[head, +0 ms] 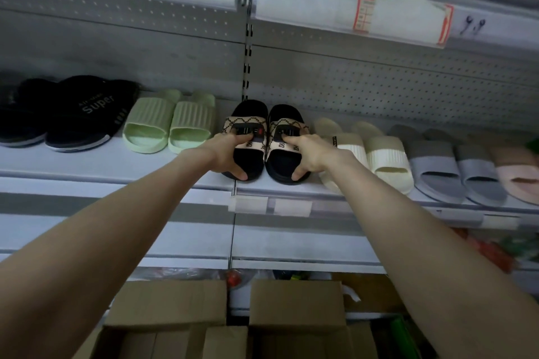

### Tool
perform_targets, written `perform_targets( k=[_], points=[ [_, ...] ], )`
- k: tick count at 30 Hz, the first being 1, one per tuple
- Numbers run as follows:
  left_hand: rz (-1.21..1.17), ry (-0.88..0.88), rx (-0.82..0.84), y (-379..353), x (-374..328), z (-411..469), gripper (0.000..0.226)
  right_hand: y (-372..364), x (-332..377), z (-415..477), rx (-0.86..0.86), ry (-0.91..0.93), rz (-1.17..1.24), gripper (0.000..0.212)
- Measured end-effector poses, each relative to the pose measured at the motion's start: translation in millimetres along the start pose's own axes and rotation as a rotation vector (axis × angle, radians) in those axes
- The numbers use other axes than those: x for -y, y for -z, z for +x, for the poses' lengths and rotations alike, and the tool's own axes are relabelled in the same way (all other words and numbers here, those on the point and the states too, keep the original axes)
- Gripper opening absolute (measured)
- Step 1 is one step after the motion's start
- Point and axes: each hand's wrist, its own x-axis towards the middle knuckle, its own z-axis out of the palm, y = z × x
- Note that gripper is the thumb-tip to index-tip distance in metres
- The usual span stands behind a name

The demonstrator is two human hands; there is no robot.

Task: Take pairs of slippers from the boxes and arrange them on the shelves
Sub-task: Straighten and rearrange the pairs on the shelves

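Both hands are closed on the patterned pair (250, 114); my left hand (229, 154) grips one slipper and my right hand (309, 156) the other, fingers over the straps, thumbs at the heels; the pair sits on the shelf (87, 166), heels at its front lip, between the green slippers (169, 128) and the cream slippers (379, 154); my worry is a heel overhanging the lip, which could tip into the boxes (294, 303) below on release; a sideways shove could also knock the cream slippers, just beside my right wrist.
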Motion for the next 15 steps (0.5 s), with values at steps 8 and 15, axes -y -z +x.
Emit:
perform_targets(
  k=[8, 15],
  points=[
    [-0.001, -0.02, 0.01, 1.6, 3.7, 12.9, 0.104, 2.0, 0.4, 9.4, 0.013, -0.045, 0.003, 0.099],
    [0.012, -0.024, 0.016, 0.5, 6.1, 24.1, 0.104, 4.1, -2.4, 14.9, 0.03, -0.048, 0.005, 0.094]
  ],
)
